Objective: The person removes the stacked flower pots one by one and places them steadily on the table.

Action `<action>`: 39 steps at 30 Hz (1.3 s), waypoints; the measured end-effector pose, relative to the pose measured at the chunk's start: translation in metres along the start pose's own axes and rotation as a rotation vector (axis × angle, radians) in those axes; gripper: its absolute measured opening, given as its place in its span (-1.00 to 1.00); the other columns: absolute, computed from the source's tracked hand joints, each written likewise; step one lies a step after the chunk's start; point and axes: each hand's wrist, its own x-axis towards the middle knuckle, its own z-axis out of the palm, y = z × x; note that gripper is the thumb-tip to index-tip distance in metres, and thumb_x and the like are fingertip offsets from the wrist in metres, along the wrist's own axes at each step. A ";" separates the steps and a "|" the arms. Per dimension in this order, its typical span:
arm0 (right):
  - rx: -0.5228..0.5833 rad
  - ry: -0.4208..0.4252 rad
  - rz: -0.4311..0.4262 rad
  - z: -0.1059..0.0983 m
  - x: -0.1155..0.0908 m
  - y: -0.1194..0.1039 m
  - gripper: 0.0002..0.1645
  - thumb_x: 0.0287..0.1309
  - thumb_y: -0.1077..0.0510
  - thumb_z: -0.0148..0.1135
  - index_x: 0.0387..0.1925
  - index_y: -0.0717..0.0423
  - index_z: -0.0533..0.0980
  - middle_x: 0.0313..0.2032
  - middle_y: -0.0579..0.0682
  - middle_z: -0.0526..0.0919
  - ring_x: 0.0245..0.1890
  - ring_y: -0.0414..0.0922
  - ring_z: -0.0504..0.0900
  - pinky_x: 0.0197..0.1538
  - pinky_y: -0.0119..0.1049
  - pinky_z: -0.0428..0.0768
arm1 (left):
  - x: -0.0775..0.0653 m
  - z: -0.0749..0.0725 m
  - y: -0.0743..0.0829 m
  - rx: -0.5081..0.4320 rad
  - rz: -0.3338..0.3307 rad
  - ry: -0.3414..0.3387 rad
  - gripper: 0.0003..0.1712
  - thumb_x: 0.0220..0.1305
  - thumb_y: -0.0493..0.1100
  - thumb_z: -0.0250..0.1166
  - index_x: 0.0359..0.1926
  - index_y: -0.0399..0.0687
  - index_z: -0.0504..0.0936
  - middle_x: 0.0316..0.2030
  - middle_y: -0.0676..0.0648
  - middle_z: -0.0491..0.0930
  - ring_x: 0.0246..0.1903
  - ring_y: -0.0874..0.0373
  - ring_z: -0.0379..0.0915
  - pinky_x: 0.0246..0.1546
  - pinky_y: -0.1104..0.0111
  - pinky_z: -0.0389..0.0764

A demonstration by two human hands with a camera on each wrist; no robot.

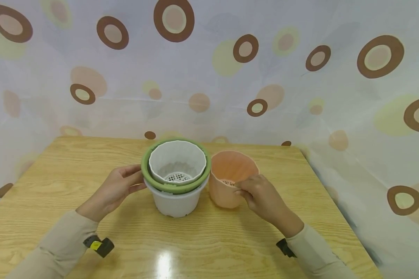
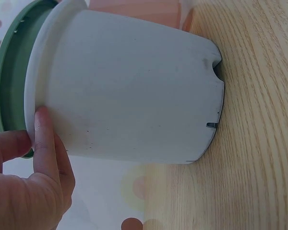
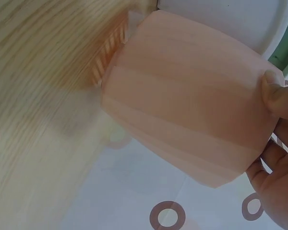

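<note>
A stack of nested flower pots stands upright on the table. Its outermost is a white flower pot with notches at the base; a green flower pot sits inside that, and a smaller white fluted pot with a grid bottom is innermost. My left hand pinches the stack's rim from the left, thumb on top and fingers under the outer white pot's lip. Beside the stack on the right is an orange fluted flower pot. Its near right rim is gripped by my right hand. Whether its base touches the table cannot be told.
Both pots stand on a glossy wood-grain table, around its middle. A pale cloth with brown, peach and yellow circles hangs behind the table and along its sides. Each wrist carries a black strap.
</note>
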 end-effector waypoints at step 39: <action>0.036 -0.093 0.030 0.007 -0.008 0.006 -0.84 -0.06 0.23 0.45 -0.34 0.07 0.69 -0.41 -0.13 0.69 -0.41 -0.21 0.57 -0.32 -0.29 0.52 | 0.000 0.000 -0.002 -0.021 0.009 -0.001 -0.34 0.44 -0.12 0.10 0.34 -0.51 0.16 -0.09 0.17 0.57 -0.11 0.32 0.55 0.04 0.42 0.60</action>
